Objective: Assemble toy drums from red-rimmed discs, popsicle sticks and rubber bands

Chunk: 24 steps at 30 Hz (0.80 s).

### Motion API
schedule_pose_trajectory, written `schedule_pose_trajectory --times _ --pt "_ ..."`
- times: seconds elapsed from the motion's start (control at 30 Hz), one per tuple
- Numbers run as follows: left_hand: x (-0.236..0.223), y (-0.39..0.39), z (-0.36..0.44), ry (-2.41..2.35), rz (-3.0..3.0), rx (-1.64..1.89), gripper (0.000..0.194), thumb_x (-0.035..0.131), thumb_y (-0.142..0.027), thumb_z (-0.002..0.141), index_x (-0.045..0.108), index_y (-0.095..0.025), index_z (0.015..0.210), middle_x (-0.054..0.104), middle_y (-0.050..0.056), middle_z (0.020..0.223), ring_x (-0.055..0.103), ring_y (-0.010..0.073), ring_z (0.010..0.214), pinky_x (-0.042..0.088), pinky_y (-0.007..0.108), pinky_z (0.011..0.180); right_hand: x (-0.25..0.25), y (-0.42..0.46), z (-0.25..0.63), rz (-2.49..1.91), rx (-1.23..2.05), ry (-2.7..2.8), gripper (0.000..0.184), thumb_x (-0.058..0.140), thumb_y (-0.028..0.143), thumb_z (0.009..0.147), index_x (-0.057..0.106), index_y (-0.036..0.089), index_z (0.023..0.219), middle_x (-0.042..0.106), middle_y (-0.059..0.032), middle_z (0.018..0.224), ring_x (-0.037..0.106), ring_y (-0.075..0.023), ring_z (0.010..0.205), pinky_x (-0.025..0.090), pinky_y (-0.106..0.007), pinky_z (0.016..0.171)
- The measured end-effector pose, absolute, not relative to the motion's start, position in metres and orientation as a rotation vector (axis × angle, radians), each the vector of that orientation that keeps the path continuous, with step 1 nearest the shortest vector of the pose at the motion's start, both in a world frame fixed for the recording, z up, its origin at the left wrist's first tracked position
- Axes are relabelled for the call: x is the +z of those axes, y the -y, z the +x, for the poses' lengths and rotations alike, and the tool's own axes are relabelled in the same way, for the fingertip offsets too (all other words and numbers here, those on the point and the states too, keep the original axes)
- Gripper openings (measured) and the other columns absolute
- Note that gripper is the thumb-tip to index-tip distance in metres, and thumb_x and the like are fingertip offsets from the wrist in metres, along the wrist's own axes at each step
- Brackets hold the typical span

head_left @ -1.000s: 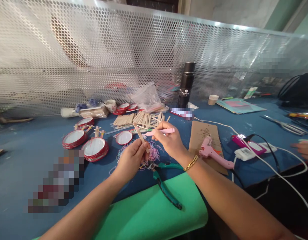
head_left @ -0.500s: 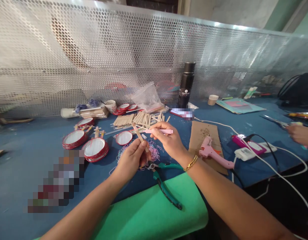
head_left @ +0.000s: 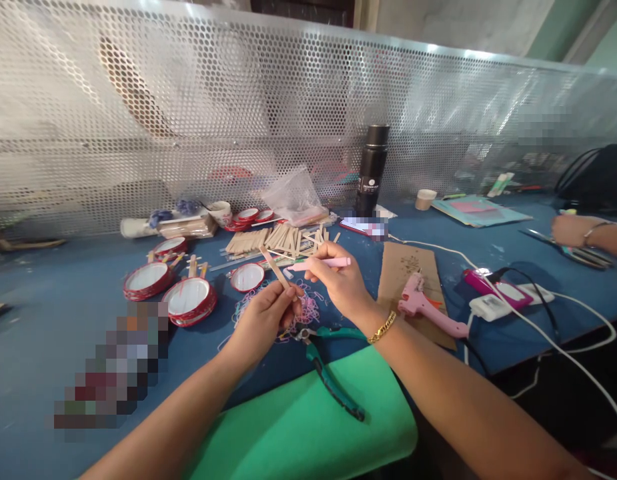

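My left hand pinches a flat wooden craft stick that points up and to the left. In my right hand a pink marker is held like a pen. Its tip points left, close to the stick; whether the two touch I cannot tell. A tangle of pink and purple loops lies on the table beneath my hands. Below them, green-handled pliers rest partly on a green sheet. Behind my hands is a pile of craft sticks.
Several round red-rimmed pieces with sticks stand at left. A black bottle is at the back, near a phone. At right, a pink glue gun lies on cardboard, beside cables and a power strip. Another person's hand is far right.
The marker's tip has drawn slightly away from the craft stick's upper end, and the stick has tilted a little. At far right, the other person's hand has moved back and left.
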State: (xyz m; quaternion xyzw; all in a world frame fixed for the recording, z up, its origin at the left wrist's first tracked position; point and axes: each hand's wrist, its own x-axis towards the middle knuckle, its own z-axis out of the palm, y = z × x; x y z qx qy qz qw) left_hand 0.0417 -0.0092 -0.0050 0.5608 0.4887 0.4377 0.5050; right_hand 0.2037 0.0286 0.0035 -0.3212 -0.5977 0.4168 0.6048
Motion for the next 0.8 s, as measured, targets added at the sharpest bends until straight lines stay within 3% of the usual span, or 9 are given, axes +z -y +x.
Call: schedule_pose_trajectory --times 0.43,0.8 --pt "-0.0050 0.0109 0.0411 -1.153 1.298 1.053 0.043 0.070 -0.061 0.082 0.065 -0.018 0.083 0.063 -0.002 0.063 0.045 0.0089 0.049 0.031 0.022 0.048 0.0033 -0.0252 0.2029 -0.788 0.846 1.491 0.019 0.062 0.029 0.086 0.057 0.023 0.069 0.062 0.0016 0.067 0.056 -0.0156 0.064 0.044 -0.029 0.063" --pt "-0.0083 0.0100 0.0414 -1.176 1.343 1.035 0.043 0.067 -0.062 0.084 0.063 -0.019 0.086 0.064 -0.002 0.063 0.044 0.0089 0.047 0.030 0.022 0.046 0.0027 -0.0253 0.2009 -0.799 0.786 1.536 0.023 0.063 0.029 0.088 0.053 0.024 0.067 0.063 0.0018 0.067 0.058 -0.0164 0.066 0.046 -0.030 0.067"
